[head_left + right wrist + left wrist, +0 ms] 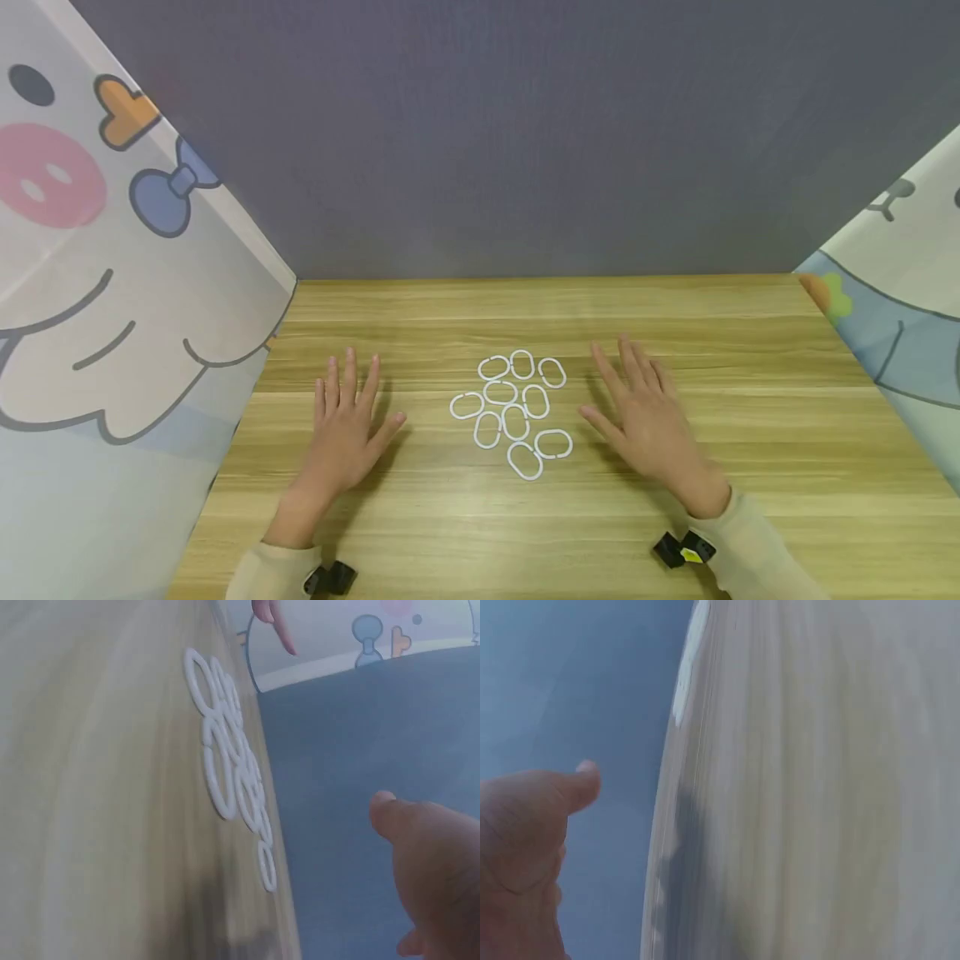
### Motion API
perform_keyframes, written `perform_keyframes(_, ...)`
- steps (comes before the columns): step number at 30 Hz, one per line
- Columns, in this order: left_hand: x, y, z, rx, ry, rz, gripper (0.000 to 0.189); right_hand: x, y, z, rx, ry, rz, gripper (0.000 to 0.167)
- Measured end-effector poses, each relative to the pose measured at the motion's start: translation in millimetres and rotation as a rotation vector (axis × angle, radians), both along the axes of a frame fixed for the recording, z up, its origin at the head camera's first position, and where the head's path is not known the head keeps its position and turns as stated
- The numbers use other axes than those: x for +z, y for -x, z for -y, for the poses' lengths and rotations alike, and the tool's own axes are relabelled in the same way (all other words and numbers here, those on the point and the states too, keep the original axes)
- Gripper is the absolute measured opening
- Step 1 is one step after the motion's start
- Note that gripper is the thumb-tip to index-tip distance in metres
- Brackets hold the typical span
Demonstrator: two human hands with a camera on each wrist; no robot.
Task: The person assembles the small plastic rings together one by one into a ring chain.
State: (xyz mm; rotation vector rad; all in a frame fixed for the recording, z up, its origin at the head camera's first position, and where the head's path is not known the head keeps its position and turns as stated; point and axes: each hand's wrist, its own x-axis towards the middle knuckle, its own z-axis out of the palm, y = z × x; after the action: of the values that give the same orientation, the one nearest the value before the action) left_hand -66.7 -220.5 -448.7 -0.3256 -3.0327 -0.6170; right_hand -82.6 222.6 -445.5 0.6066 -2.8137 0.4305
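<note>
Several white oval rings [525,461], each with a small gap in its loop, lie in a loose cluster on the wooden table [420,533]. To their left, my left hand [344,442] hovers palm down with fingers straight and spread, holding nothing. My right hand [651,423] is on the other side of the rings, also spread and holding nothing, its thumb pointing toward them. In the right wrist view the rings [219,780] appear edge-on on the tabletop, away from the right thumb [386,814]. The left wrist view has the left thumb [585,784] above the table's shadow.
A dark grey panel [480,142] rises behind the table's far edge. Side walls with cartoon prints [172,325] stand at left and right. Small black devices [330,578] sit at both wrists.
</note>
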Motion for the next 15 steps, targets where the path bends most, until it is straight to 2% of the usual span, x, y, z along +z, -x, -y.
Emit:
perform_keyframes(9,-8.5,-6.6,-36.2,-0.048,-0.106,-0.065,0.092,-12.2,-4.7,14.5,0.074,0.104,-0.104,0.078)
perform_keyframes(15,-16.1,-8.2,-54.7,-0.069,-0.151,-0.076,0.09,-21.8,-9.6,23.4,0.142,0.141,-0.099,0.067)
